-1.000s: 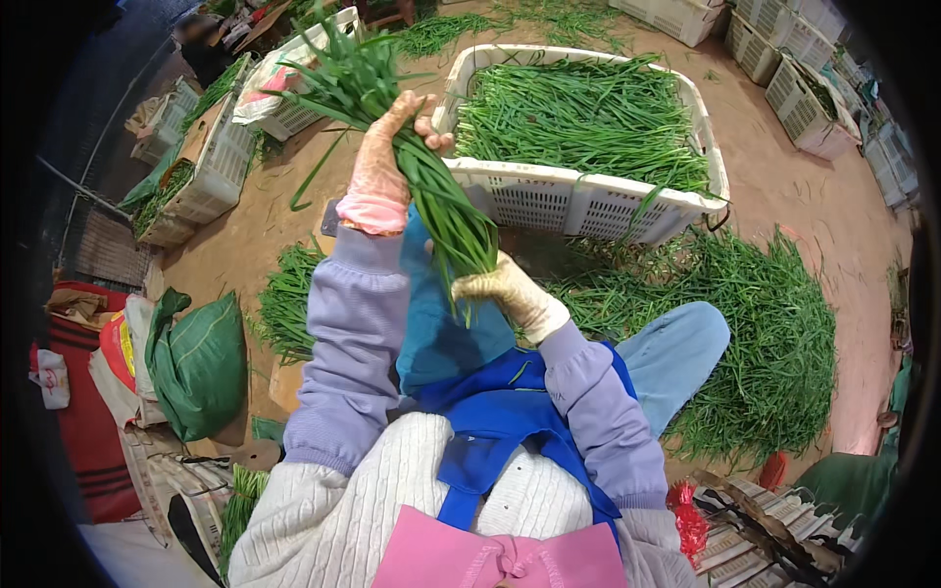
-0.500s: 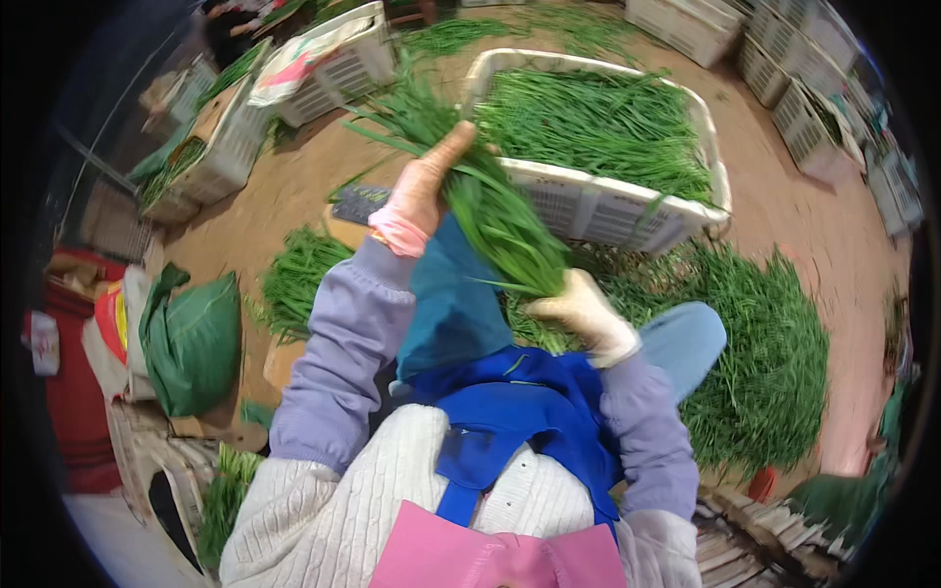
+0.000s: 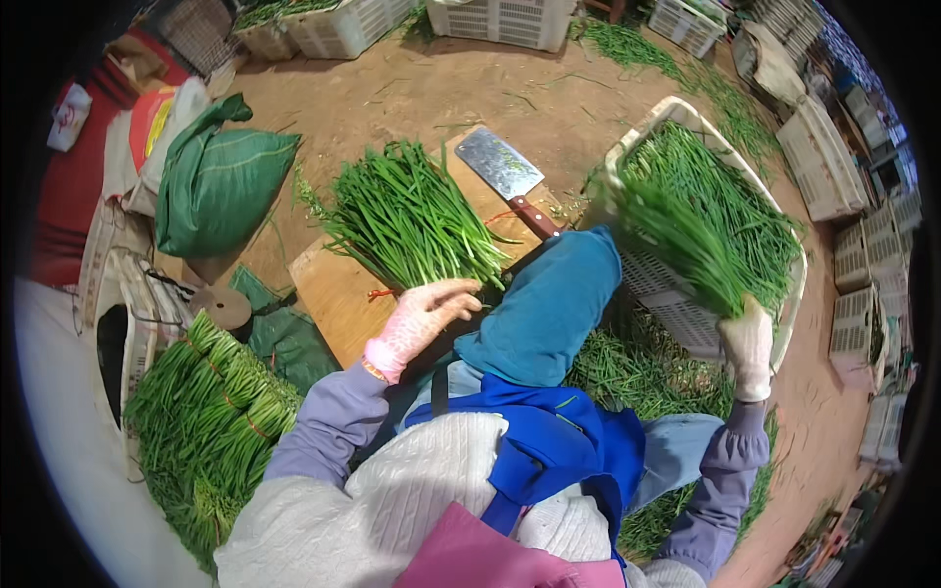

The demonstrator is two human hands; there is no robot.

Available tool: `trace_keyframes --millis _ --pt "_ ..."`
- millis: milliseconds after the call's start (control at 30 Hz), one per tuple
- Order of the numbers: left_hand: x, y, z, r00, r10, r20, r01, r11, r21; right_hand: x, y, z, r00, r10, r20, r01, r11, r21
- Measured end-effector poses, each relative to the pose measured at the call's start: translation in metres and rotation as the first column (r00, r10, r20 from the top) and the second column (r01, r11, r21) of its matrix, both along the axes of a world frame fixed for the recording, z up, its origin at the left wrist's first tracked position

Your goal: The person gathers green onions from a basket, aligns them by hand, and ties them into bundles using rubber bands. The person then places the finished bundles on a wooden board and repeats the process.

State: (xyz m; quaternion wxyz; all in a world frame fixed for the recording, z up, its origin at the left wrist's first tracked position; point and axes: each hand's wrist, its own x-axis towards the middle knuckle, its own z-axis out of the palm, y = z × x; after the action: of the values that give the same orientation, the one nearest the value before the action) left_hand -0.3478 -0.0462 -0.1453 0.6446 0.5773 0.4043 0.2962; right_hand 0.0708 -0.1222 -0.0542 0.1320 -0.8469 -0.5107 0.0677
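My gloved left hand (image 3: pixel 423 321) hovers at or touches the lower edge of a pile of green leafy stalks (image 3: pixel 412 211) on a wooden board (image 3: pixel 331 306), fingers loosely curved and apart, holding nothing visible. Behind my blue-covered knee (image 3: pixel 534 309) a cleaver (image 3: pixel 498 167) with a wooden handle lies on the board. At the right, my gloved right hand (image 3: pixel 746 343) grips the end of a blurred bunch of stalks (image 3: pixel 676 245) over a white plastic crate (image 3: pixel 619 147) filled with similar stalks.
A green sack (image 3: pixel 221 196) sits at the left, above stacked tied bundles of stalks (image 3: pixel 211 421). More white crates (image 3: pixel 495 22) line the back and right (image 3: pixel 818 157). Loose stalks (image 3: pixel 627 49) are scattered on the brown floor (image 3: pixel 363 93) and around my legs.
My view has turned toward the left, revealing the board and cleaver. My left hand let go of the bunch and moved down to the pile; my right hand swung the bunch over the crate.
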Motion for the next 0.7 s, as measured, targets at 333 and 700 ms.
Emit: trace_keyframes --millis 333,700 --pt "-0.046 0.008 -0.043 0.899 0.433 -0.066 -0.407 0.881 0.241 -0.234 0.164 -0.049 0.696 0.293 -0.656 -0.155 0.953 0.261" --pt "-0.011 0.103 -0.027 0.942 0.293 -0.161 -0.022 0.536 0.844 -0.306 0.142 -0.159 0.86 0.464 -0.211 -0.47 0.882 0.024"
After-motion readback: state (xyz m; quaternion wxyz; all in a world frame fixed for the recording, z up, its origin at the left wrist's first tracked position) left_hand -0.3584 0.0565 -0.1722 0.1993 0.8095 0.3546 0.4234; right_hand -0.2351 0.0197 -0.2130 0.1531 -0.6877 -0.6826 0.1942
